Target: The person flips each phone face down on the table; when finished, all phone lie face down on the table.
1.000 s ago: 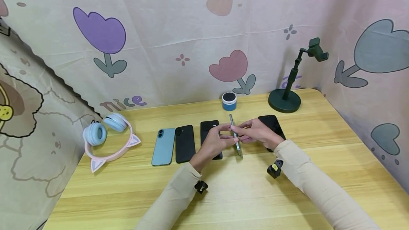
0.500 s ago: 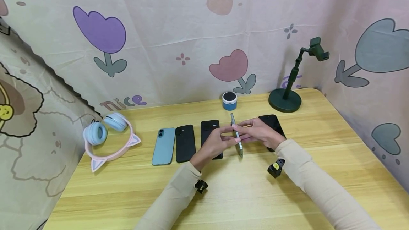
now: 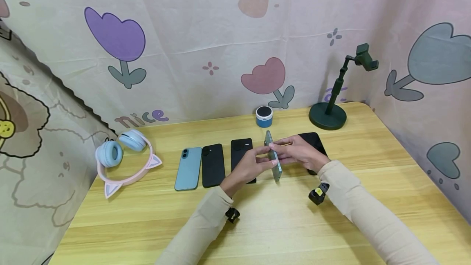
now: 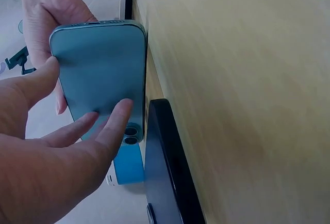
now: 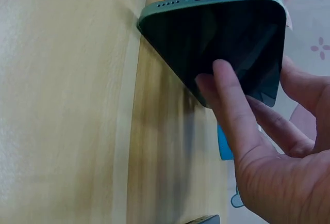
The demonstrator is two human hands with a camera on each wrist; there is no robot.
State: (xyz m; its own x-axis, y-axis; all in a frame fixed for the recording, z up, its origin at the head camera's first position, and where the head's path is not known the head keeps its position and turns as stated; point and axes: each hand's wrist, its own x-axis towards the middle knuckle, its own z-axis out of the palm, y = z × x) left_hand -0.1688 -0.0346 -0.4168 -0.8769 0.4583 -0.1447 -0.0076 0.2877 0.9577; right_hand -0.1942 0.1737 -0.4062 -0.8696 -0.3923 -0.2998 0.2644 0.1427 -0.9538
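Both hands hold a pale green-blue phone (image 3: 276, 171) on its long edge over the table. In the left wrist view, the left hand (image 4: 62, 162) has its thumb at the phone's upper edge and fingertips on the back, near the camera lenses (image 4: 131, 135). Fingers of the right hand (image 5: 268, 167) lie against the dark screen (image 5: 237, 33) in the right wrist view; the charging-port end faces the person. Beneath the left hand lies a black phone (image 3: 239, 144), partly hidden. Another black phone (image 3: 312, 140) lies dark side up, partly behind the right hand.
Left of the hands lie a light blue phone (image 3: 188, 171) and a black phone (image 3: 213, 167). Cat-ear headphones (image 3: 132, 179) are at the table's left. A small blue speaker (image 3: 264, 117) and a dark green phone stand (image 3: 328, 116) are near the back edge, before a patterned curtain.
The held phone has turned slightly, so it looks broader in the head view. Both hands have shifted a little to the right with it. The other phones stay put.
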